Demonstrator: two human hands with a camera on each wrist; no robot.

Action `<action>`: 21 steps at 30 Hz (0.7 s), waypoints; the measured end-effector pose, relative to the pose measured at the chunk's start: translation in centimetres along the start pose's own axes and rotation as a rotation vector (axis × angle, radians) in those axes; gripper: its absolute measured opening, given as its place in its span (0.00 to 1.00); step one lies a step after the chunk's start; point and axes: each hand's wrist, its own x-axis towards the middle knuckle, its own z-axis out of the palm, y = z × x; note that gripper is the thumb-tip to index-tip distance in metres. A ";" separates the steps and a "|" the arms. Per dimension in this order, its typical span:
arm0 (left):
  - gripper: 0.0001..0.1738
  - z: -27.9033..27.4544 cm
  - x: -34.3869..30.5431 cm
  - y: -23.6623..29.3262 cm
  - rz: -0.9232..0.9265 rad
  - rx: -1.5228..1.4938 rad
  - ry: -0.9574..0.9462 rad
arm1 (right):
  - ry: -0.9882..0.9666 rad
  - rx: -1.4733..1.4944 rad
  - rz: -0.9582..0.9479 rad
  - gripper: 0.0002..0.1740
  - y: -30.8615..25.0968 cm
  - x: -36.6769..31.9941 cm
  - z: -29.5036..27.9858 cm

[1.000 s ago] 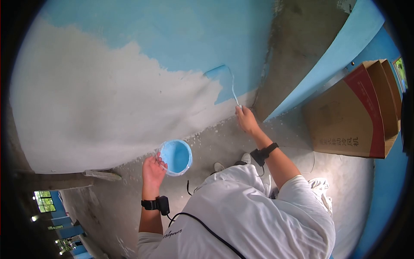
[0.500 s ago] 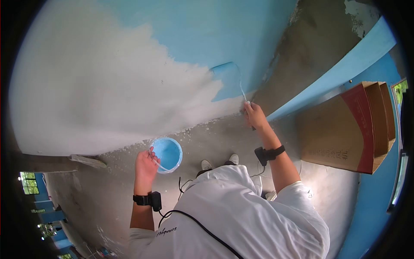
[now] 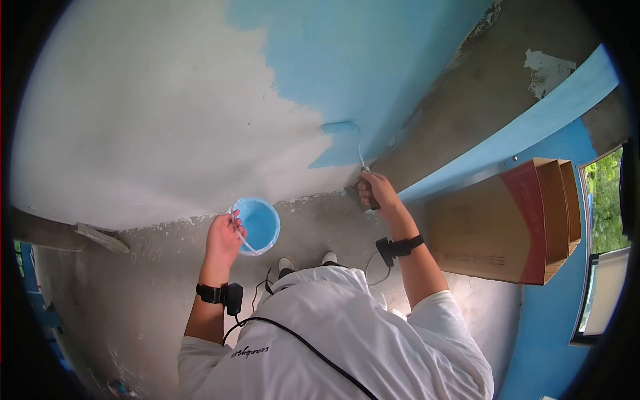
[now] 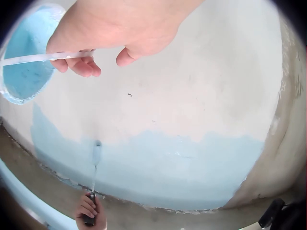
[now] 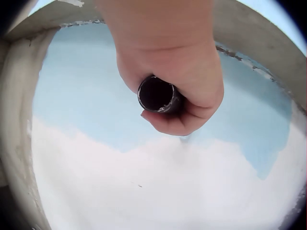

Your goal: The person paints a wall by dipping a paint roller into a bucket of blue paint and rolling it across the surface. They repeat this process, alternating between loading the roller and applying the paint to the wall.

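My left hand (image 3: 224,239) holds a small bucket (image 3: 268,230) by its thin white handle (image 4: 33,58), fingers curled round it. Blue paint coats the bucket's inside, and its mouth is tilted toward the camera. My right hand (image 3: 380,193) grips the black handle of a paint roller (image 3: 339,127). In the right wrist view the hollow end of that handle (image 5: 177,103) pokes out of the fist, and the hand hides most of the roller. The blue sleeve lies against the wall (image 3: 153,120), in the blue area close to its ragged border with white.
A large cardboard box (image 3: 477,230) stands at the right, near a window (image 3: 603,193). Bare grey plaster (image 3: 493,80) meets the painted wall at a corner. White splashes mark the floor (image 3: 153,280) along the wall. A dark cable (image 3: 313,353) crosses my white shirt.
The head view has turned, so the wall corner leans further right and the box sits lower and more to the left. Both hands keep their holds, and the roller stays by the blue paint's edge.
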 end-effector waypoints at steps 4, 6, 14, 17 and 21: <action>0.16 -0.1 -0.7 0.2 -0.014 -0.009 -0.006 | -0.075 0.180 -0.005 0.13 -3.2 -4.0 2.5; 0.16 -0.3 -0.7 0.3 -0.009 0.007 -0.042 | -0.062 0.168 0.025 0.14 -3.1 -3.3 2.6; 0.18 -0.9 0.2 -0.4 -0.007 -0.018 -0.023 | 0.047 0.097 0.197 0.13 2.4 6.9 2.2; 0.19 -0.6 0.2 -0.9 -0.024 -0.001 0.014 | 0.070 0.192 0.305 0.12 4.1 9.9 0.5; 0.20 -2.1 1.4 -1.5 -0.047 0.058 0.023 | 0.030 0.192 0.264 0.12 1.4 7.9 -0.8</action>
